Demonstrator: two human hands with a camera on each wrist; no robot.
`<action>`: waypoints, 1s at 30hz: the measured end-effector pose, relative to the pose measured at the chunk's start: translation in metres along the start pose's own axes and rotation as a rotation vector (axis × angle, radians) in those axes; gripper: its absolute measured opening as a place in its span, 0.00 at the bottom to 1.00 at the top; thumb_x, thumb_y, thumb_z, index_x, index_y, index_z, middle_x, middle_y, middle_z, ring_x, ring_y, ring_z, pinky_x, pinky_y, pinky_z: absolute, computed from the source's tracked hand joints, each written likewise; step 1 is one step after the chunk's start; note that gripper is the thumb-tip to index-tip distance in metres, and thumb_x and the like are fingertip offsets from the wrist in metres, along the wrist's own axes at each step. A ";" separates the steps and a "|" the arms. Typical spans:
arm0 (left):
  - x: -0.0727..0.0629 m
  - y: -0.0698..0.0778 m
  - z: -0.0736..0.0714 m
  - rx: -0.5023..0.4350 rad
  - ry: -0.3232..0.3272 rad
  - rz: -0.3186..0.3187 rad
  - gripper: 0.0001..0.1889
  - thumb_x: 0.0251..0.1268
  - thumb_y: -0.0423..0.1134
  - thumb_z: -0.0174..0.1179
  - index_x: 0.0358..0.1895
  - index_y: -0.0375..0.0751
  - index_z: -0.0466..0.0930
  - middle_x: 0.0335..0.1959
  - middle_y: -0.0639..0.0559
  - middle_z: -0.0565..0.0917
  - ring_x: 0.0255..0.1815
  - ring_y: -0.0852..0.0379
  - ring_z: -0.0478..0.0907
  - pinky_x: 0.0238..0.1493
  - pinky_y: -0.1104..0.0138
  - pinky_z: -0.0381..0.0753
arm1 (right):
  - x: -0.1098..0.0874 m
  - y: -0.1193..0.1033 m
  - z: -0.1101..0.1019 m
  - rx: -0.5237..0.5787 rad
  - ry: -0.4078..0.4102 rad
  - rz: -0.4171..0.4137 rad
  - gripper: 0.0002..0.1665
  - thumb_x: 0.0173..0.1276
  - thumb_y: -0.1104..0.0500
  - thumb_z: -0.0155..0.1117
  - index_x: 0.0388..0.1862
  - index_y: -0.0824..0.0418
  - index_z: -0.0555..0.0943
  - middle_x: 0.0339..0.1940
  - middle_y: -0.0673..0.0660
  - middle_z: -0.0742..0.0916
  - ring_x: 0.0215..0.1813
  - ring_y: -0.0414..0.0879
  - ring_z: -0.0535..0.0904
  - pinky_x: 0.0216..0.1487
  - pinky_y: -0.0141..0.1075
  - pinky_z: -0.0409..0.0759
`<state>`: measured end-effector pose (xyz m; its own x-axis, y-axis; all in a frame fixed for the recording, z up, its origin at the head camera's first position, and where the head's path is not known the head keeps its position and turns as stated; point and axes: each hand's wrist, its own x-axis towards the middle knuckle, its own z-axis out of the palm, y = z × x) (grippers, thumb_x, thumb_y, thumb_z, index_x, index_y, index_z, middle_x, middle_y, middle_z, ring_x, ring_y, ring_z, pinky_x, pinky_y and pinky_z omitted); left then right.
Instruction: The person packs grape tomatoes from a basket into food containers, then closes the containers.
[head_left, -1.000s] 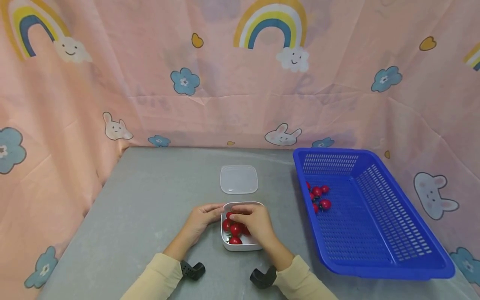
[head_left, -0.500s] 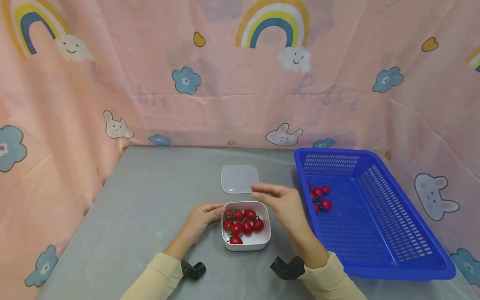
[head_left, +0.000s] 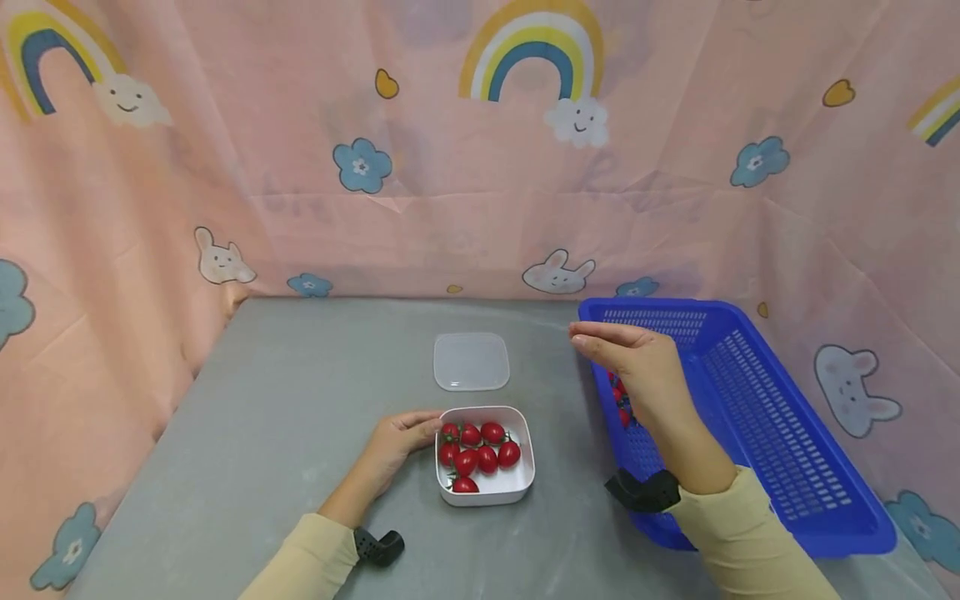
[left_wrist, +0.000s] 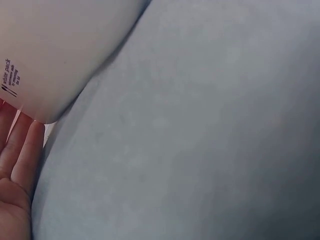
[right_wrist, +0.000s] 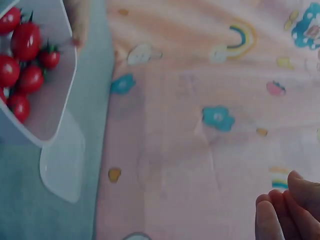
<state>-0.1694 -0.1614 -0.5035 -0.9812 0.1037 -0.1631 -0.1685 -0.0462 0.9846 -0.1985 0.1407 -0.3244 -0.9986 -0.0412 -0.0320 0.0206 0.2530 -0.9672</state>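
A white rectangular box (head_left: 491, 498) stands on the table, with several red cherry tomatoes (head_left: 467, 462) inside; some show green stems. My left hand (head_left: 384, 457) rests against the box's left side, thumb by the rim. In the left wrist view, its straight fingers (left_wrist: 25, 155) touch the box wall, which bears small printing. My right hand (head_left: 651, 371) hovers over the left rim of the blue basket (head_left: 742, 417). Its fingers and thumb lie close together, and nothing shows between them. More cherry tomatoes (head_left: 619, 400) lie at the basket's left side, partly hidden by that hand.
Behind the box, a translucent lid (head_left: 471, 362) lies flat on the grey table (head_left: 300, 392). A pink patterned cloth (head_left: 450, 225) hangs along the back and sides. The basket takes up the table's right side.
My right hand has left the box and moved right, up to the basket's left rim, uncovering the tomatoes in the box. The left hand has stayed beside the box.
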 end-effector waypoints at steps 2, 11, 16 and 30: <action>0.000 0.000 0.000 -0.003 -0.010 0.011 0.20 0.67 0.36 0.63 0.56 0.23 0.79 0.49 0.48 0.88 0.43 0.69 0.84 0.51 0.73 0.82 | 0.008 0.003 -0.010 0.013 0.010 -0.010 0.27 0.61 0.44 0.74 0.55 0.57 0.86 0.39 0.32 0.89 0.50 0.29 0.83 0.50 0.22 0.79; -0.001 0.000 0.002 -0.017 -0.012 0.014 0.21 0.67 0.36 0.63 0.57 0.23 0.79 0.47 0.51 0.89 0.43 0.69 0.84 0.51 0.72 0.82 | 0.045 0.033 -0.048 0.290 -0.027 -0.030 0.05 0.65 0.60 0.71 0.36 0.49 0.90 0.34 0.40 0.91 0.41 0.31 0.87 0.46 0.22 0.82; -0.001 0.001 0.002 -0.014 -0.007 0.014 0.21 0.67 0.35 0.63 0.57 0.22 0.78 0.49 0.46 0.88 0.43 0.69 0.84 0.51 0.72 0.82 | 0.057 0.052 -0.055 0.313 -0.018 -0.017 0.06 0.65 0.61 0.71 0.40 0.54 0.90 0.35 0.40 0.91 0.43 0.30 0.87 0.47 0.23 0.82; -0.002 0.000 0.001 0.000 0.003 0.005 0.20 0.67 0.35 0.63 0.56 0.23 0.79 0.49 0.46 0.88 0.43 0.69 0.84 0.51 0.72 0.82 | 0.085 0.096 -0.070 0.155 -0.063 0.085 0.23 0.66 0.54 0.70 0.58 0.61 0.84 0.37 0.33 0.89 0.46 0.28 0.85 0.59 0.31 0.80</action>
<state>-0.1677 -0.1604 -0.5033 -0.9823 0.1004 -0.1580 -0.1632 -0.0466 0.9855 -0.2852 0.2290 -0.4025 -0.9882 -0.0873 -0.1261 0.1166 0.1068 -0.9874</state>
